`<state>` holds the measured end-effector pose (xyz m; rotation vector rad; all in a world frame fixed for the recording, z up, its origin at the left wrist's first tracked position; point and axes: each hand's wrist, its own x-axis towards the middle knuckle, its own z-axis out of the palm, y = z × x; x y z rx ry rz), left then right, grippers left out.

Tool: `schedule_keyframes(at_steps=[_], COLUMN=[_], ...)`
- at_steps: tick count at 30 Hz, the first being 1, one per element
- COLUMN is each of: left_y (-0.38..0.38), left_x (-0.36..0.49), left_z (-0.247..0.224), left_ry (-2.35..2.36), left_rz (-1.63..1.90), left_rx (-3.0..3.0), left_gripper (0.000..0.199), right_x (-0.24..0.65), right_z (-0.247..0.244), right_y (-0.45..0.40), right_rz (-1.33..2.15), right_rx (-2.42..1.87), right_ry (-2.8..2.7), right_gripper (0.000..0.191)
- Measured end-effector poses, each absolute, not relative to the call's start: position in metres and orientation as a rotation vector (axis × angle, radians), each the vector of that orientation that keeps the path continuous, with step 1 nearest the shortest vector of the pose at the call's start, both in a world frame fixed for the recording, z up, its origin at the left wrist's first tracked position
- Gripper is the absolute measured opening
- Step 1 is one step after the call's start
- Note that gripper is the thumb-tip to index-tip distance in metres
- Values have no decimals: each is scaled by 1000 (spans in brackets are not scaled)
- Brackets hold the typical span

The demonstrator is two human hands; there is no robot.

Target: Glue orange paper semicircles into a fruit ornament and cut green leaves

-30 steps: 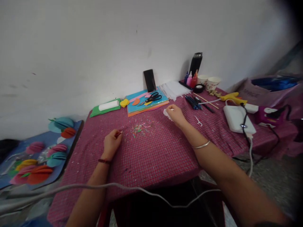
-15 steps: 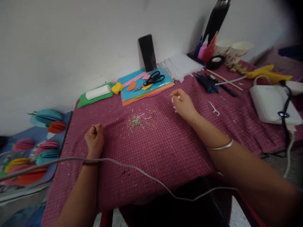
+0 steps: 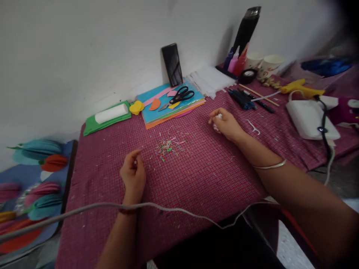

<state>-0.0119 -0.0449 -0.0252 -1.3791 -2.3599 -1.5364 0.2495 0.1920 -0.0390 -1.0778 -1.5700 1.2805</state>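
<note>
My right hand point(image 3: 226, 124) is curled around a small crumpled white piece point(image 3: 217, 123), just above the red checked cloth point(image 3: 190, 179). Half closed, my left hand point(image 3: 133, 172) is by the cloth's left side; whatever it pinches, if anything, is too small to make out. Between the two hands lies a scatter of thin coloured paper scraps point(image 3: 168, 146). Behind them, black-handled scissors point(image 3: 179, 95) rest with pink, orange and yellow cut pieces on a stack of coloured sheets point(image 3: 157, 116).
At the back stand a phone point(image 3: 172, 64), a dark bottle point(image 3: 245, 31), glue bottles and paper cups point(image 3: 269, 66). A yellow glue gun point(image 3: 303, 89) and white box point(image 3: 311, 117) are right. A cable point(image 3: 179, 210) crosses in front. Paper shapes point(image 3: 42, 149) lie left.
My left hand has moved right, closer to the scraps, and its fingers have loosened a little. My right hand has shifted slightly, showing more of the white piece. The camera view has also shifted.
</note>
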Motion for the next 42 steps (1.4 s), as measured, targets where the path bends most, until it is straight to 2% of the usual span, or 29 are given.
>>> schedule_keyframes(at_steps=[3, 7, 13, 16, 20, 26, 33, 36, 38, 40, 42], left_y=[-50, -56, -64, -64, -64, -66, -64, -65, -66, -67, -70], left_x=[-14, -17, -13, -12, -13, -12, -4, 9, 26, 45, 65], left_z=[-27, -28, -26, -21, -16, -16, -14, -5, 10, 28, 45], left_ry=[-2356, -2360, -2423, -2521, -2582, -2552, -2460, -2457, -2470, -2435, -2306], left_rz=[-1577, -1598, -1415, -1373, -1406, -1429, -1517, -1805, -2225, -2787, -3317], left_rx=[-1368, -1335, -1492, -1468, -1331, -1434, -1501, -1450, -1321, -1213, -1222], left_gripper=[24, 20, 18, 17, 6, 13, 14, 16, 23, 33, 45], right_x=[249, 246, 248, 256, 268, 270, 277, 276, 269, 257, 240], right_z=[-35, -32, -28, -29, -31, -31, -39, -27, -7, 18, 41], right_y=[189, 186, 184, 187, 193, 191, 203, 203, 185, 151, 110], right_rz=[1370, 1292, 1301, 1302, 1303, 1290, 979, 644, 391, 497, 866], right_rx=[-1088, -1204, -1229, -1233, -1356, -1347, -1229, -840, -652, -559, -449], right_ry=[-1531, -1528, -1708, -1746, -1913, -2002, -2282, -2537, -2537, -2460, -2379], right_gripper=[4, 20, 36, 31, 20, 17, 16, 27, 32, 24, 14])
